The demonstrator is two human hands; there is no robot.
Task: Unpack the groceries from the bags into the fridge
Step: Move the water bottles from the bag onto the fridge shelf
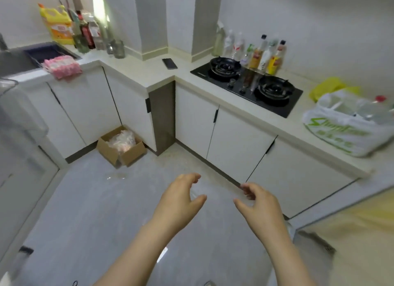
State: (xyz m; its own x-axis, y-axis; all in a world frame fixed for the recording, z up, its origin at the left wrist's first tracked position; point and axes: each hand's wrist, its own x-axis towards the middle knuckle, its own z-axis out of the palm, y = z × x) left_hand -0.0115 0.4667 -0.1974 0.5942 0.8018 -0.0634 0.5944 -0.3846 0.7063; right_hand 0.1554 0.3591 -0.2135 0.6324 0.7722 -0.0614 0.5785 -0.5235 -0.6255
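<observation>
- On the counter at the far right, just past the gas hob [247, 84], a white grocery bag [345, 125] with green print lies slumped, mouth up, clear bottles showing inside.
- Both hands hang over the floor, empty: left hand [181, 202] and right hand [259, 204], fingers loosely apart and curled.
- The bag lies up and to the right of both; the right hand is nearer, so it probably reaches first.
- No fridge can be identified with certainty.

White bag [345, 134] with green lettering; black hob [247, 87].
</observation>
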